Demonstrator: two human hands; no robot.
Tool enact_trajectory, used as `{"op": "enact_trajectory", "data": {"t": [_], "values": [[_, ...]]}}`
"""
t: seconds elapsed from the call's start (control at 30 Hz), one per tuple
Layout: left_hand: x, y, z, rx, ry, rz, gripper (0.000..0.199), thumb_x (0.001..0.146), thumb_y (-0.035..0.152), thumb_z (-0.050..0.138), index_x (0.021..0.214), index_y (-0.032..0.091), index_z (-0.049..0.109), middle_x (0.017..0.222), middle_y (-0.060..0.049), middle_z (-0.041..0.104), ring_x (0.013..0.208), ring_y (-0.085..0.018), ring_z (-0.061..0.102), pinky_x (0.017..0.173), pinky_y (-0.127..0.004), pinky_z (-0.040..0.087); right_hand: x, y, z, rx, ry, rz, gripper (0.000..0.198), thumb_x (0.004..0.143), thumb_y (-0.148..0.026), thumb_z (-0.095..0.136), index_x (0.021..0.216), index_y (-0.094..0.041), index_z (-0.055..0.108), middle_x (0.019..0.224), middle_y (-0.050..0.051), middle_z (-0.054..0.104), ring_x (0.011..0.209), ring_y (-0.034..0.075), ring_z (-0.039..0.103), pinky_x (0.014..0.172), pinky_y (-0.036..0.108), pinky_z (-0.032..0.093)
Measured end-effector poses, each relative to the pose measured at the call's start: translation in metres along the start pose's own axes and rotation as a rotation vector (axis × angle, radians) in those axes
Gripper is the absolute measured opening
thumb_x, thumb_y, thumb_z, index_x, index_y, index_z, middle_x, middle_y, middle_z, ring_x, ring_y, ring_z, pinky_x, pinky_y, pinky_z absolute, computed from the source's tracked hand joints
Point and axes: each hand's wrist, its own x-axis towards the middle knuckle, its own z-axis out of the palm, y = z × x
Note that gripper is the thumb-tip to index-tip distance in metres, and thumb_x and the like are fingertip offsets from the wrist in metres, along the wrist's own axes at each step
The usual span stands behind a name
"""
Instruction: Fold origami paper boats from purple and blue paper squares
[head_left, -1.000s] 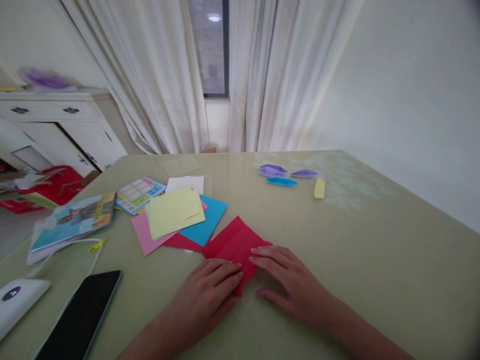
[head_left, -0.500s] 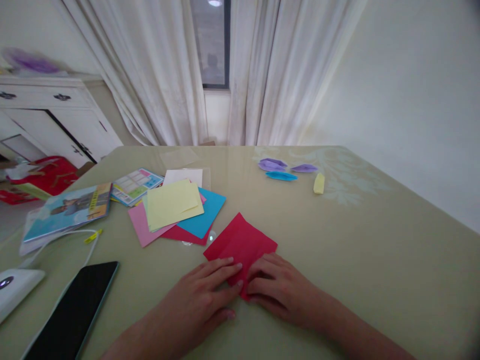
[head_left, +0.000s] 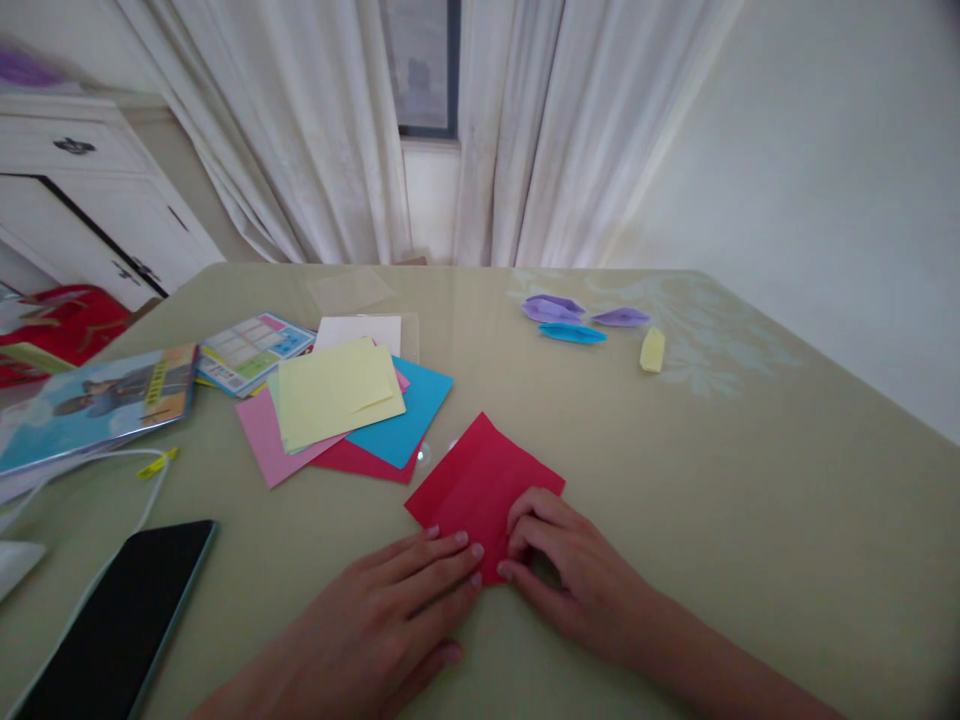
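A square sheet of red origami paper lies turned cornerwise on the table in front of me. Across its lower left part my left hand rests flat, fingers stretched out and pressing on the sheet. My right hand is at the lower right edge, its fingers curled and its thumb brought toward the index finger on the paper's margin. The bottom corner shows between the two hands; part of the right edge is hidden beneath my right fingers.
Coloured paper sheets lie in a loose pile to the left, beside a booklet. A black phone and a white cable are at the near left. Small folded purple and blue paper pieces and a yellow one sit at the far right.
My right hand has shifted slightly right along the paper's edge, with thumb and fingers drawn into a pinch. My left hand has slid a little down and left. The camera view has tilted slightly.
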Motion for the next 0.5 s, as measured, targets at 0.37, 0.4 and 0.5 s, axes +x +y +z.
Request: {"op": "enact_trajectory", "data": {"t": [0.37, 0.4, 0.5], "values": [[0.0029, 0.0008, -0.0075, 0.013, -0.006, 0.045, 0.041, 0.109, 0.032, 0.059, 0.149, 0.022, 0.063, 0.154, -0.003, 0.065, 0.141, -0.022, 0.064, 0.12, -0.035, 0.053, 0.0016, -0.002, 0.0003, -0.014, 0.004, 0.06, 0.01, 0.099, -0.019, 0.072, 0.093, -0.02, 0.064, 0.103, 0.005, 0.066, 0.092, 0.021, 0.064, 0.081, 0.031, 0.053], [0.0029, 0.0009, -0.0076, 0.002, 0.001, 0.041, 0.041, 0.109, 0.031, 0.058, 0.149, 0.022, 0.063, 0.154, -0.003, 0.066, 0.141, -0.021, 0.064, 0.121, -0.034, 0.053, 0.0014, -0.0018, 0.0002, -0.016, 0.004, 0.059, 0.01, 0.1, -0.02, 0.072, 0.093, -0.02, 0.064, 0.103, 0.005, 0.067, 0.092, 0.02, 0.064, 0.081, 0.031, 0.054], [0.0039, 0.0013, -0.0077, -0.028, 0.009, 0.024, 0.043, 0.11, 0.031, 0.056, 0.152, 0.022, 0.06, 0.151, -0.003, 0.068, 0.139, -0.021, 0.066, 0.12, -0.034, 0.053, 0.0011, -0.0016, -0.0005, -0.014, 0.004, 0.055, 0.01, 0.101, -0.023, 0.071, 0.094, -0.021, 0.065, 0.102, 0.005, 0.067, 0.091, 0.02, 0.065, 0.08, 0.03, 0.054]]}}
